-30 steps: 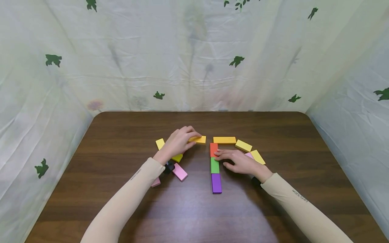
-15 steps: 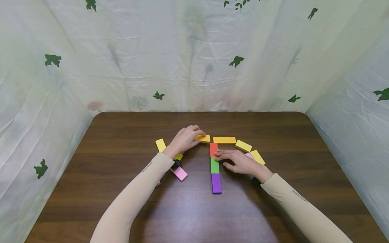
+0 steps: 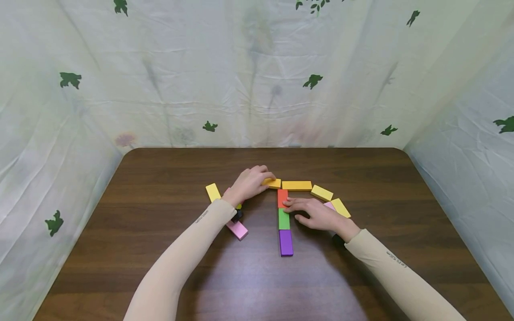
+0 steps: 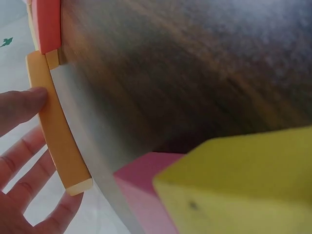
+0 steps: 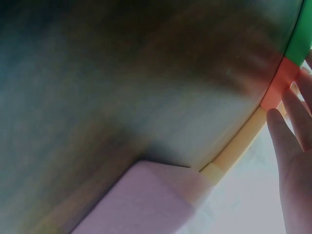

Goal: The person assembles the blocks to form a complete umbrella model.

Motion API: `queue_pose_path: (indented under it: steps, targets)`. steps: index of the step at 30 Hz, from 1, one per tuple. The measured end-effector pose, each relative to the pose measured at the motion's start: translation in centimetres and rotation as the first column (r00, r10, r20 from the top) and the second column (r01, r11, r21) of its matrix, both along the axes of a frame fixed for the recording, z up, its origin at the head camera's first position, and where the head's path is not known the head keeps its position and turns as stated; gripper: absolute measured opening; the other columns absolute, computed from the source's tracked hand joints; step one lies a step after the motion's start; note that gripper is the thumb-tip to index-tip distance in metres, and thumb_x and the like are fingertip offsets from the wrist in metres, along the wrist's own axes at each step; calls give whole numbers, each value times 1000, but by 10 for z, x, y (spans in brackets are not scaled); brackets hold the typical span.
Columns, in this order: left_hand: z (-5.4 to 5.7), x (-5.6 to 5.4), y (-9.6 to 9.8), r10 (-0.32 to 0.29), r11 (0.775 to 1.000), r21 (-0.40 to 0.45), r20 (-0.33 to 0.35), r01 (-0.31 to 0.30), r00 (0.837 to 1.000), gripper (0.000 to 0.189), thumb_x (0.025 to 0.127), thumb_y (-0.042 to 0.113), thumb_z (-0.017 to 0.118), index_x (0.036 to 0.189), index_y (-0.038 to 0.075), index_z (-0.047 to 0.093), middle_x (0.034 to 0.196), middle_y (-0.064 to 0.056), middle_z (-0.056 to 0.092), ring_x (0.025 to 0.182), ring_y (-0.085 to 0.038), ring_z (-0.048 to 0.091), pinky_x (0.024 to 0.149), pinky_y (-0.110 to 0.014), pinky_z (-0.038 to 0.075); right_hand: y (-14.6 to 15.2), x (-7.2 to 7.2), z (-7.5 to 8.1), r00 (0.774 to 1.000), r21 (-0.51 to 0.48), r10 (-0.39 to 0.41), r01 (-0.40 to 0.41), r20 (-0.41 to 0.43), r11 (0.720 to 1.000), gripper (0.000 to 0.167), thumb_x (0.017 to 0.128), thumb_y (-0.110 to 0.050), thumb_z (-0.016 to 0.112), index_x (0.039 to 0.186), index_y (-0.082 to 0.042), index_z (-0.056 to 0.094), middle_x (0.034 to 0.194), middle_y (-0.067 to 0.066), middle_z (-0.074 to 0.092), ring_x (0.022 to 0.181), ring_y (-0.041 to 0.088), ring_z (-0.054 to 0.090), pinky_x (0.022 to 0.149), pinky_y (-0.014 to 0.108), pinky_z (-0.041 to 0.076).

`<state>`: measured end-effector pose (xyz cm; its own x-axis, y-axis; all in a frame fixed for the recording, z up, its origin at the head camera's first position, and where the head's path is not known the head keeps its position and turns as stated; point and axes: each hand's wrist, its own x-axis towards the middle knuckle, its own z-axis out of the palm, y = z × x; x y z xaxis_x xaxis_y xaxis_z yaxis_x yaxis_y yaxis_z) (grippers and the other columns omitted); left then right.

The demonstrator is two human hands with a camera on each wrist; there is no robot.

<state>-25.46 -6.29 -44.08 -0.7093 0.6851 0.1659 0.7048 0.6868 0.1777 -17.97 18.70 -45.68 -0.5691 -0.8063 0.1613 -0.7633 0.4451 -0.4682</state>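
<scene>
Between thumb and fingers, my left hand [image 3: 250, 183] pinches an orange block [image 3: 275, 183], and its near end lies close to a second orange block [image 3: 296, 186]. In the left wrist view the pinched orange block [image 4: 61, 131] lies along the fingers, by a red block [image 4: 46, 24]. Below it on the table run a red block [image 3: 283, 196], a green block [image 3: 283, 219] and a purple block [image 3: 286, 243] in a column. My right hand [image 3: 317, 214] rests its fingertips at the red and green blocks, fingers mostly straight.
Right of the second orange block, two yellow blocks [image 3: 321, 192] curve downward, with a pink block [image 3: 329, 205] partly behind the right hand. A yellow block [image 3: 213, 191] and a pink block [image 3: 238, 230] lie near the left wrist, which hides others. A patterned curtain [image 3: 257, 89] surrounds the table [image 3: 160, 169].
My left hand has slid the orange block rightward, nearly up to the second orange block above the red one. My right hand has stayed in place.
</scene>
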Motion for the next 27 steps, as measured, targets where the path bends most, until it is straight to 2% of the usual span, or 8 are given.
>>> queue_pose_path:
  steps: [8,14,20,27]
  targets:
    - [0,-1,7,-35,998,-42,32,37,999,26,90,12,67,116,16,69,108,-4,61,99,-23,58,80,-38,49,0,0,-1,1000,-7,2,-2,-4,1000,32,88,0,60,119,-3,66,132,11,57,127,27,48,101,42,38]
    - [5,8,9,-39,994,-100,29,41,999,29,91,10,63,119,14,69,117,-4,62,103,-26,55,81,-39,48,-2,-1,-1,1000,2,4,-4,-17,1000,31,89,-1,60,119,-3,66,131,12,57,127,27,48,101,42,38]
    - [9,20,11,-27,988,-145,111,43,993,34,93,10,59,127,10,63,132,-6,56,106,-31,50,80,-42,49,-1,-1,0,1000,9,-13,13,-3,1000,31,88,-2,61,119,-4,67,132,11,57,127,26,48,101,43,39]
    - [9,23,12,-36,981,-181,176,68,984,40,96,11,56,136,10,56,142,-5,47,111,-30,46,86,-43,46,-1,0,0,1000,19,-16,16,4,1000,32,89,-2,60,120,-3,66,133,11,56,128,26,47,101,43,38]
